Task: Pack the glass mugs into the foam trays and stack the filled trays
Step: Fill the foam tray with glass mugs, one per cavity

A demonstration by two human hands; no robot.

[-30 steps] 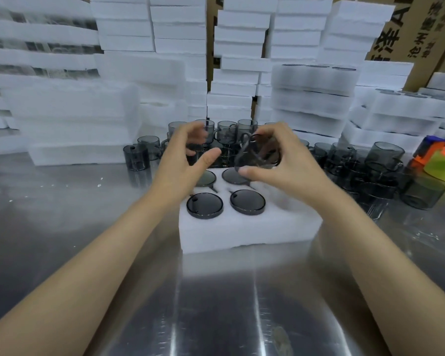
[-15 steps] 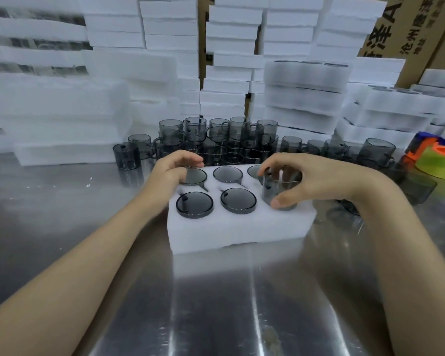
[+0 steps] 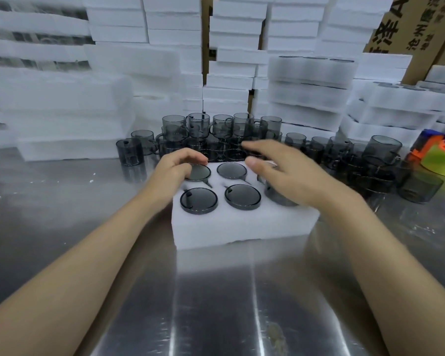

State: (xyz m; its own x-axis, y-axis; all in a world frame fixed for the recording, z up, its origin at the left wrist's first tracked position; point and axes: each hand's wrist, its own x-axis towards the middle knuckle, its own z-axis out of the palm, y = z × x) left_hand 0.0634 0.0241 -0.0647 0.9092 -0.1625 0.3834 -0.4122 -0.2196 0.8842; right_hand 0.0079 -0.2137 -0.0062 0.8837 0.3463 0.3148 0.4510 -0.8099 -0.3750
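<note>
Foam tray (image 3: pixel 242 227) dead centre, smoky mugs (image 3: pixel 242 197) seated base-up for snug fit. I see left hand (image 3: pixel 175 170) resting loose-fingered on far-left mug (image 3: pixel 200 173), steadying tray, I reckon; right hand (image 3: pixel 285 176) splayed, empty, above near-right mug (image 3: pixel 278 198).

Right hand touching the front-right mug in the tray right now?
Cannot tell. In the head view the right hand lies over the front-right mug, blurred and hiding its top; neither contact nor a gap shows.
</note>
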